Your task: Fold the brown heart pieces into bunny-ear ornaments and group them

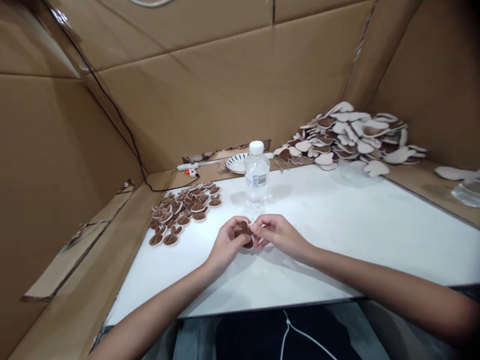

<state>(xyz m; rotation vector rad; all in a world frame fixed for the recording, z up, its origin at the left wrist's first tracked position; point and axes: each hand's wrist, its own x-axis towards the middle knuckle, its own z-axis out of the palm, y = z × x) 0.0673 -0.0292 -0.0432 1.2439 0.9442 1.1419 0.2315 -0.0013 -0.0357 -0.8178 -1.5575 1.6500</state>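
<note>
Two hands pinch one small brown heart-shaped piece (245, 235) between them: left hand (226, 243) and right hand (276, 235) both have fingers curled shut on it, just above the white tabletop (337, 235). It sits right in front of the water bottle (257, 174). Left of the bottle is a spread of small brown pieces (183, 207); behind it a striped plate (237, 162) and a glue gun (189, 168); to its right a big pile of cream and brown hearts (352, 135).

On the table (337, 240), a water bottle (257, 174) stands just beyond both hands. A plate (237, 162) lies behind the bottle. Small pieces (183, 207) lie left; a big pile (352, 135) sits far right.
</note>
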